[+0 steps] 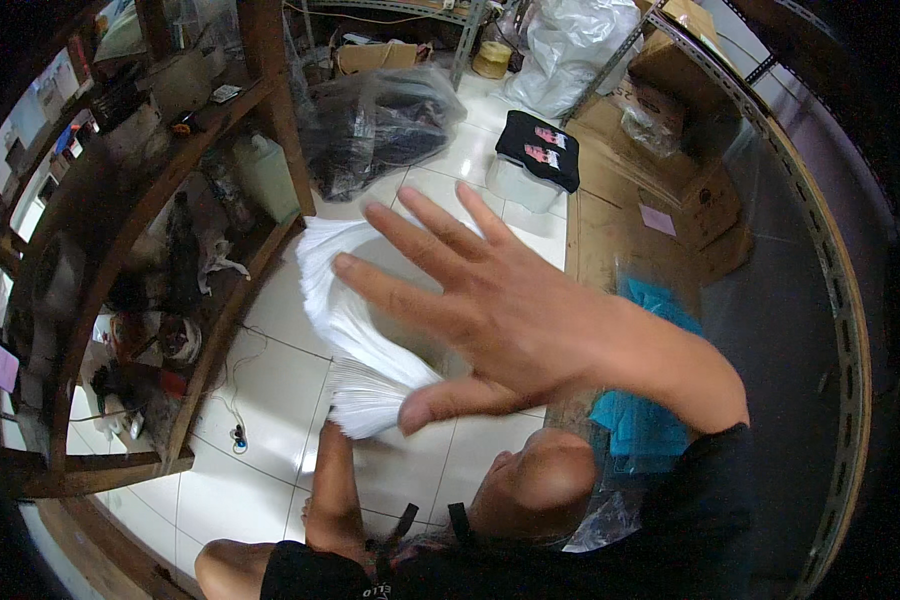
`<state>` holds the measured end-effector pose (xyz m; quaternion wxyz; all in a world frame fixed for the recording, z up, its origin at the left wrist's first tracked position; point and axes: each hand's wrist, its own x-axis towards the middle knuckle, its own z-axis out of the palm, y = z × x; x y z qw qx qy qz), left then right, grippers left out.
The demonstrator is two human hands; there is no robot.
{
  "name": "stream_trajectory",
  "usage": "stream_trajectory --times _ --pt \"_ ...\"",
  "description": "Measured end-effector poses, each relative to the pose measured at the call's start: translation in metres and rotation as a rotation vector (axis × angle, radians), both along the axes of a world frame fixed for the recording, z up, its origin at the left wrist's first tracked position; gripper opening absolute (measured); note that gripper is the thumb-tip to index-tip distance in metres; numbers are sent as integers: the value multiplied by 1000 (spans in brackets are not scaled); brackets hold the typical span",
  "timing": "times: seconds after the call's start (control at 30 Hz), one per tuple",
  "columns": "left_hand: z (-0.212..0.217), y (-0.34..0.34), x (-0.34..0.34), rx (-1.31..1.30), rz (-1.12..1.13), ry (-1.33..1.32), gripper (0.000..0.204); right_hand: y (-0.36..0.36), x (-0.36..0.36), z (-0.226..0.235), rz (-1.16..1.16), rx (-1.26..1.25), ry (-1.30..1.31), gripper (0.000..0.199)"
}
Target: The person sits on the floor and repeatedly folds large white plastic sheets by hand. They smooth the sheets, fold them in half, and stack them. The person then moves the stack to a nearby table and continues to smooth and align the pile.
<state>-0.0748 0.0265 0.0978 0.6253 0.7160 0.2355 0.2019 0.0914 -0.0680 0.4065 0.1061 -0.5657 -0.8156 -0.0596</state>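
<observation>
Looking down through the head camera, my right hand fills the middle of the picture, fingers spread wide and flat, palm turned down, gripping nothing. It lies over the thick fanned stack of thin white sheets, with my thumb against the lower edge of the fan at about six o'clock from the palm. I judge the open palm is there to steady the loose sheets so they stay in a splayed curve instead of sliding apart.

My left hand comes up from the lower edge and sits under the near end of the stack, at about seven o'clock from my right hand. The sheets hide its fingers, so I cannot tell whether it is clenched around them or only propping them from below.

Under everything is a floor of glossy white square tiles. At nine o'clock stands a dark wooden shelf unit crowded with small clutter, a pale translucent plastic jug on one of its boards. At twelve o'clock lies a bulging clear plastic bag of dark goods, and just to its right a folded black garment with red print rests on a clear plastic tub. At three o'clock a flattened brown cardboard sheet lies on the floor beside a slotted metal rack, with teal cloth nearer me.
</observation>
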Motion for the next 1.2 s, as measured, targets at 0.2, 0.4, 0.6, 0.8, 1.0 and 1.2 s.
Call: stream_trajectory --times 0.2,0.4,0.6,0.8,1.0,1.2 --pt "6 -14 14 85 55 -73 96 15 32 -7 -154 -97 -78 93" --pt "-25 -6 9 216 -7 57 103 40 17 3 18 253 76 79" --pt "40 -15 20 65 28 -76 117 33 14 8 -165 -291 -2 76" --pt "38 -21 25 38 122 -3 139 -1 48 45 -356 230 233 40" --pt "20 -34 34 132 245 -118 141 -21 24 25 -491 -38 -5 21" --pt "14 -41 35 97 272 -163 140 -18 18 6 -484 134 -78 15"
